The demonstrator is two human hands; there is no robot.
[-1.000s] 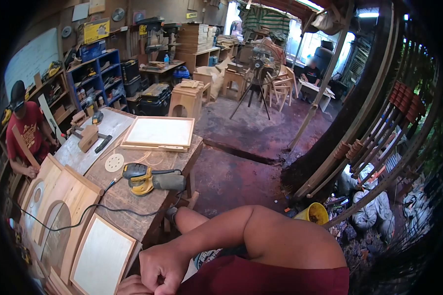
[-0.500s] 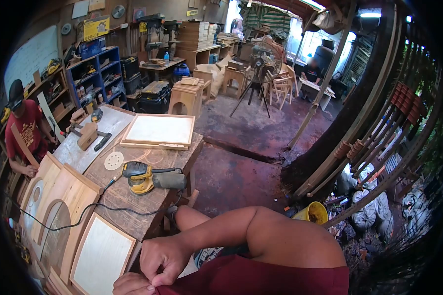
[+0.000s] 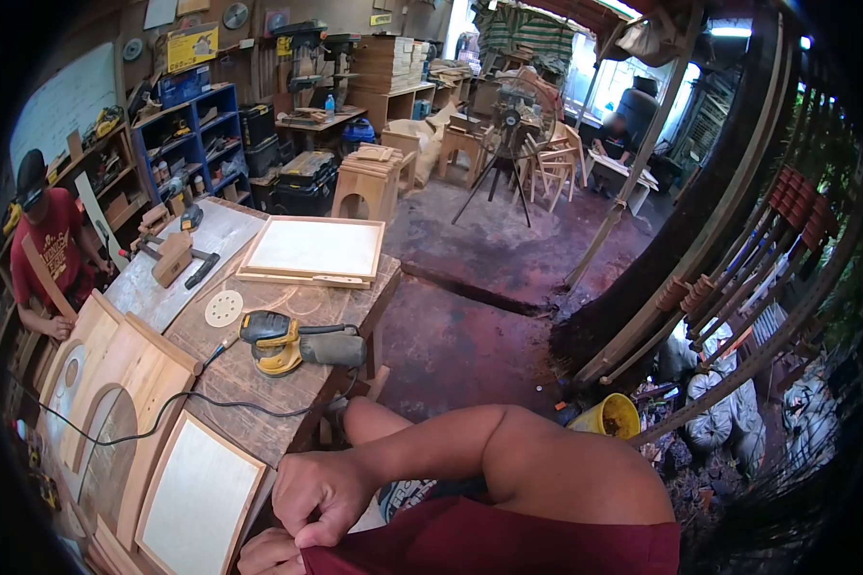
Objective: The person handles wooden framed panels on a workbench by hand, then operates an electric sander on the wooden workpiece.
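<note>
My right hand is closed in a pinch at the edge of the dark red shirt that I wear. Just below it, my left hand has its fingers curled at the same edge of cloth; the frame's bottom cuts off part of it. Left of my hands leans a framed white panel. Farther up on the worn wooden workbench lies a yellow and black sander with a dust bag. Its black cord runs off to the left.
A second framed panel lies on the bench beside a round sanding disc and a clamp. Arched wooden pieces stand at left, near a co-worker. A tripod fan, a yellow bucket and a post stand beyond.
My left hand has shifted slightly right, tighter under my right hand. My right hand stays at the shirt's edge. The view has tilted very slightly; the bench things have not moved.
</note>
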